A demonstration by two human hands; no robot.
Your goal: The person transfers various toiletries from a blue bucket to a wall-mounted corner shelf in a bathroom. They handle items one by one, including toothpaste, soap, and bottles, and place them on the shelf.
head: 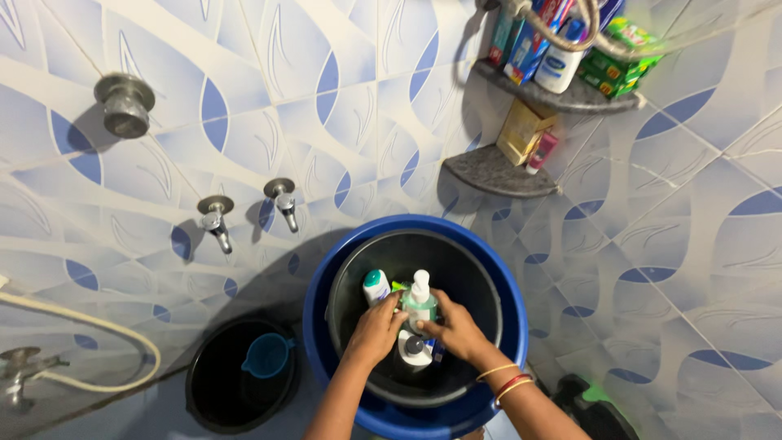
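Hands: left hand (376,330) and right hand (456,326) gripping pump bottle (419,303) inside black bucket (481,281). Other bottles (375,285) already in; shelf items (562,65) untouched.

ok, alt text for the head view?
Both hands, left hand and right hand, grip a pump bottle among other bottles inside a black tub set in a blue tub. Tiled bathroom wall with taps behind, corner shelves of toiletries upper right.

Both hands, left (376,330) and right (454,328), gripping pump bottle (420,303), inside black bucket (472,281), blue tub (322,305)
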